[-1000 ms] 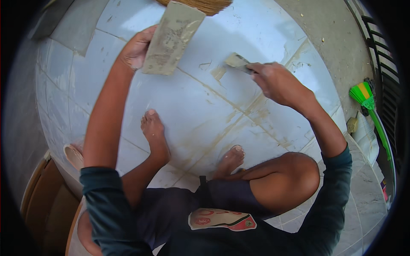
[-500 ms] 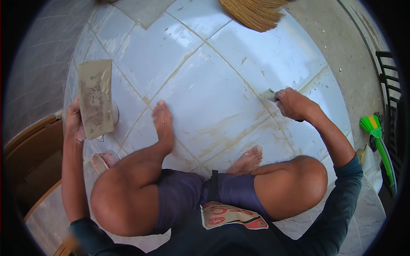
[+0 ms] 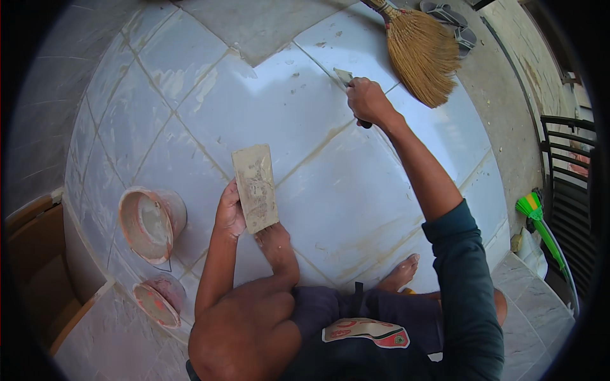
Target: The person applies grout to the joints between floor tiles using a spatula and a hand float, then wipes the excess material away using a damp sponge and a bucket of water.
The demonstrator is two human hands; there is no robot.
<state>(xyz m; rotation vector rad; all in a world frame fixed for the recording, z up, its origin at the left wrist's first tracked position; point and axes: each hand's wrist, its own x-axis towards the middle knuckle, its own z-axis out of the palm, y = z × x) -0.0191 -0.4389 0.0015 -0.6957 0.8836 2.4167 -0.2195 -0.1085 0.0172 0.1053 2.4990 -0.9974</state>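
My left hand (image 3: 230,213) grips a flat rectangular board (image 3: 255,184) by its left edge. Its face is smeared with greyish-beige paste, and its near end hangs just above my left foot. In my right hand (image 3: 370,101) is a putty knife (image 3: 344,77), its dark handle end showing below the fist. The blade points away and to the left, over or on a grout line between glossy pale tiles (image 3: 343,184); whether it touches cannot be told. Paste streaks several of the joints.
Two paste-stained buckets, a larger one (image 3: 178,219) and a smaller one (image 3: 175,289), stand at left. A straw broom (image 3: 422,60) lies far right beside grey sandals (image 3: 467,41). At the right edge are a green brush (image 3: 530,206) and a black slatted rack (image 3: 569,171).
The board has moved right, from beside the buckets to above my left foot. My right hand has reached farther forward and left with the putty knife. The whole view has shifted.
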